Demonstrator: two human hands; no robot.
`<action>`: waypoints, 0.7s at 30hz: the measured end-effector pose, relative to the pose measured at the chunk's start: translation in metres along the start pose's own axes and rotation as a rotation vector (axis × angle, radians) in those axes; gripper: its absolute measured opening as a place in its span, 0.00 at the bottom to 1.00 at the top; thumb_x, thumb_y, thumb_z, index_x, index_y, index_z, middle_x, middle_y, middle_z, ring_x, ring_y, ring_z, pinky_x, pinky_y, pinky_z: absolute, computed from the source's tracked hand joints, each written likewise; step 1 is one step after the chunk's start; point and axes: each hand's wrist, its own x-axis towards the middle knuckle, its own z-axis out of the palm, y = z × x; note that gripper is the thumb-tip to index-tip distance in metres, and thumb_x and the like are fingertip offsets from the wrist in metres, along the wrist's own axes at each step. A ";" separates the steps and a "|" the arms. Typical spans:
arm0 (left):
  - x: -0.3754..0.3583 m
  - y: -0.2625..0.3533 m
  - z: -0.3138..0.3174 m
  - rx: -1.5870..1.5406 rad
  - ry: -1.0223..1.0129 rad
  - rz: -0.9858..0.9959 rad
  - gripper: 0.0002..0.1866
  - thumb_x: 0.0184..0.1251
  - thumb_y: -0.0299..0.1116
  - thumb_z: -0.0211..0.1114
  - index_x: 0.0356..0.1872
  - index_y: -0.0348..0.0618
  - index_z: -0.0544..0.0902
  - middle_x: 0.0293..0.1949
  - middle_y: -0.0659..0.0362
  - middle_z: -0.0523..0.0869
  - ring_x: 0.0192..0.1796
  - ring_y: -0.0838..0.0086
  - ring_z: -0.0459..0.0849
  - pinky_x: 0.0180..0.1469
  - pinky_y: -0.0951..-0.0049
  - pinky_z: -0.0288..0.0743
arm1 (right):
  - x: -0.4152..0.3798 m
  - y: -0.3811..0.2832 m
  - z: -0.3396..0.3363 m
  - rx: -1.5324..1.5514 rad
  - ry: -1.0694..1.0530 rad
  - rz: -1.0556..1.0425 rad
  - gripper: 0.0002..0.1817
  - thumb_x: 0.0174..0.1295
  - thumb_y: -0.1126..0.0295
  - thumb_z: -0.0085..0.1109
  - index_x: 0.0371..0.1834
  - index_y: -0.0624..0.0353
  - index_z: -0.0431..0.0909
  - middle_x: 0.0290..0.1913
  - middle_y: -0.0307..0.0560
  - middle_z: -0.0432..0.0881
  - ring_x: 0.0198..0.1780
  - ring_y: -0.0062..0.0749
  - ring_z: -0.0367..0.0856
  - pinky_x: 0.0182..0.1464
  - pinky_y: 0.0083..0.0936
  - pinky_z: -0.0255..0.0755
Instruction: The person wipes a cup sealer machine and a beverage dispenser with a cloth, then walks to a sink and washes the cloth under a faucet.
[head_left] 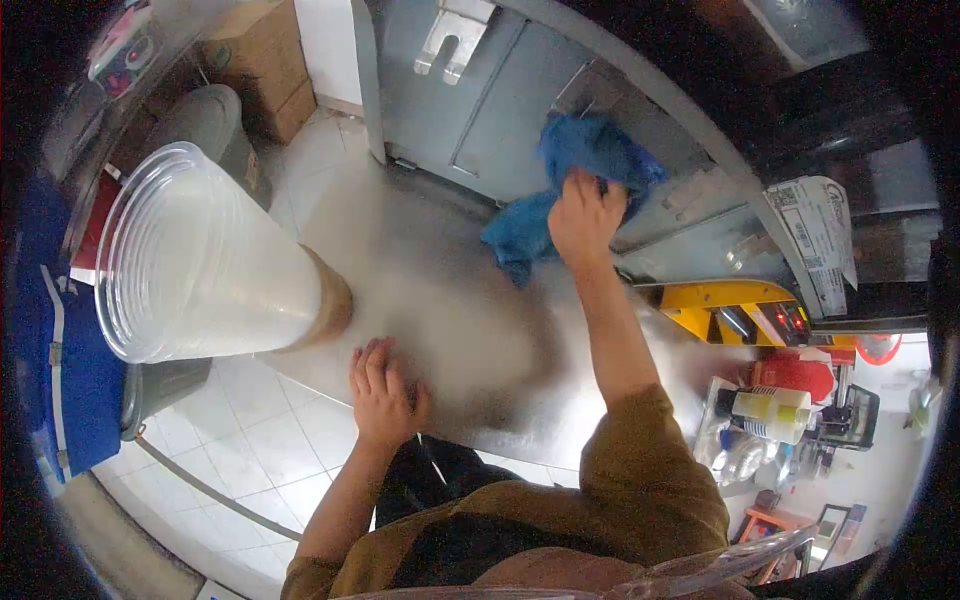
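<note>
My right hand (pixel 586 218) is closed on a crumpled blue cloth (pixel 590 145). It presses the cloth against the grey metal panel at the back of the counter, and part of the cloth hangs down towards the counter surface. Near the front edge of the steel counter (pixel 450 330), my left hand (pixel 385 395) rests with its fingers stretched out and holds nothing. To the left of that hand rises a tall stack of clear plastic cups (pixel 240 280), close to the camera, with a brownish base.
A yellow device with red lights (pixel 735 312) stands at the counter's right end. Beyond it are bottles (pixel 775 412) and other items. A label sheet (pixel 815 240) hangs on the upper right. Cardboard boxes (pixel 255 60), a grey bin (pixel 205 125) and a blue container (pixel 75 370) are at the left.
</note>
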 end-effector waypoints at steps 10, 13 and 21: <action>-0.001 0.000 0.000 -0.014 -0.005 -0.011 0.23 0.45 0.36 0.60 0.44 0.34 0.70 0.53 0.45 0.67 0.58 0.48 0.64 0.61 0.45 0.54 | 0.030 0.007 -0.012 -0.085 -0.073 0.127 0.08 0.38 0.69 0.56 0.23 0.56 0.79 0.34 0.46 0.79 0.38 0.53 0.73 0.45 0.47 0.66; -0.001 -0.001 0.001 -0.013 -0.007 -0.023 0.24 0.45 0.36 0.60 0.44 0.34 0.70 0.53 0.44 0.68 0.58 0.48 0.64 0.62 0.45 0.54 | 0.002 0.000 0.001 0.037 -0.156 0.001 0.08 0.39 0.68 0.55 0.25 0.55 0.79 0.36 0.47 0.79 0.40 0.49 0.74 0.45 0.45 0.67; -0.001 0.001 0.001 -0.004 0.001 -0.030 0.24 0.44 0.35 0.59 0.45 0.34 0.71 0.54 0.44 0.67 0.59 0.50 0.64 0.62 0.46 0.54 | 0.049 -0.050 0.026 0.222 -0.202 -0.394 0.12 0.46 0.67 0.51 0.35 0.54 0.77 0.36 0.40 0.74 0.45 0.37 0.71 0.51 0.33 0.66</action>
